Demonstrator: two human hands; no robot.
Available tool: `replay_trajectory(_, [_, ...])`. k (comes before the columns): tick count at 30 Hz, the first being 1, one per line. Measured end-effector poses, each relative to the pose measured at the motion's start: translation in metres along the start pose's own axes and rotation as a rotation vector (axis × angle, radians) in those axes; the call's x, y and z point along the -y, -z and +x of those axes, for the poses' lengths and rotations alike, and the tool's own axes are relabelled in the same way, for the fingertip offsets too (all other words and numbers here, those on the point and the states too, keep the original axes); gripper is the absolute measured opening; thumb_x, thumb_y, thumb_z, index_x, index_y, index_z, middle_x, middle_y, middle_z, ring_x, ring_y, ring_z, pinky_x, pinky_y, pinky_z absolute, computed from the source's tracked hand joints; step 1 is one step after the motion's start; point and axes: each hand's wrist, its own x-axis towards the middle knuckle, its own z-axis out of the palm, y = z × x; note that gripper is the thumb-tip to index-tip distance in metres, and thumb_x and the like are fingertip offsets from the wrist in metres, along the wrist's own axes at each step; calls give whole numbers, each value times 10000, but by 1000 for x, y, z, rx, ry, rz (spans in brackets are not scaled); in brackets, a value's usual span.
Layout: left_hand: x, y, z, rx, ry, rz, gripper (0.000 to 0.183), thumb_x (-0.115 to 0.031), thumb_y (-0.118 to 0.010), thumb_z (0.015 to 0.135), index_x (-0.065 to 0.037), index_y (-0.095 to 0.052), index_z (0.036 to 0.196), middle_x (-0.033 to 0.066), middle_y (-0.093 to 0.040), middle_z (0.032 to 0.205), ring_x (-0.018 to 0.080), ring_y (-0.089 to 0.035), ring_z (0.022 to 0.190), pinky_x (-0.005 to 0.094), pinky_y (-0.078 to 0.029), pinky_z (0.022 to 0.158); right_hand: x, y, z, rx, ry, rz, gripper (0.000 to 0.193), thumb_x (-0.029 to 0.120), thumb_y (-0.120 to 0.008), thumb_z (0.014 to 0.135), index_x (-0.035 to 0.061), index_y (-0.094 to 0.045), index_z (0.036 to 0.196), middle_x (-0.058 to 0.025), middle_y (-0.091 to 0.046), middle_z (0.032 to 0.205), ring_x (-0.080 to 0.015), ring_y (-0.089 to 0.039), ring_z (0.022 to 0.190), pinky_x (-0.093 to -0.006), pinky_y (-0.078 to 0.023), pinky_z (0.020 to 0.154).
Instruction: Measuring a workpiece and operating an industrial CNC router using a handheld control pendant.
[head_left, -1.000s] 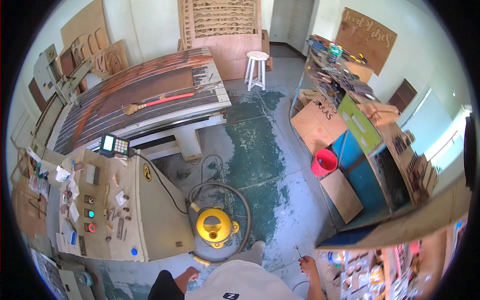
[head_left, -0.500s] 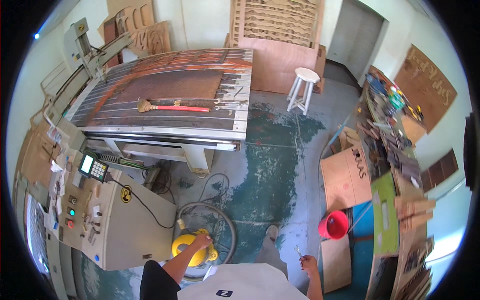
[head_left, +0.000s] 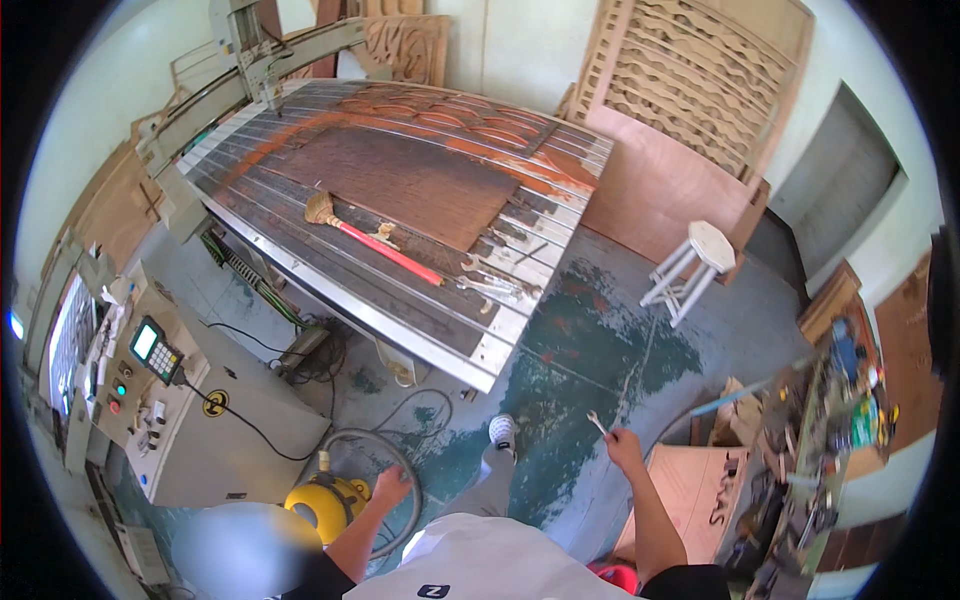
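The first risk, in my judgement, is on the floor. The grey hose makes an arc beside the yellow vacuum cleaner, near the person's leg, and one shoe is ahead of it. A foot placed too far to the left could catch in this arc and cause a stumble.

The second risk concerns the wrench. It is thin, and its open end sticks out in front of the fingers, so a loose grip could let it turn or fall to the floor. Also, the loose wrenches on the surface lie near its right edge; a careless push could send them over that edge.

About the hands: the right hand is closed around the wrench and carries it above the floor, to the right of the surface's nearest corner and well apart from it. The left hand has fingers partly curled, and it appears in front of the hose. I cannot tell whether it touches the hose or holds something small. The brush with red handle lies along the surface's near long edge, apart from both hands.
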Motion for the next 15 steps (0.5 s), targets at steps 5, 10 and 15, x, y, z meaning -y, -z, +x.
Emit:
replay_trajectory(5, [-119,-11,134,-380,-168,-159,373,-146,-650,779,19,-551,1099,248,-556,1123,433,-508,1064,475,-422,935,59,-24,181,71,107,10,221,208,-585,817,24,-683,893,-209,-658,858,-412,-624,837,-466,-489,758])
replay_trajectory(10, [-222,2,230,-465,-229,-116,589,-156,-683,771,61,-428,1255,296,-365,1347,450,-341,1270,475,-319,1068,132,-6,304,170,346,117,206,193,-576,810,27,-689,854,-207,-657,864,-412,-621,836,-462,-491,765])
replay_trajectory(15, [-282,12,313,-511,74,55,895,-300,-740,743,93,-265,1392,324,-155,1487,462,-140,1398,512,-212,1126,180,-15,446,175,395,63,202,180,-551,809,30,-683,833,-219,-649,859,-409,-621,838,-456,-493,774])
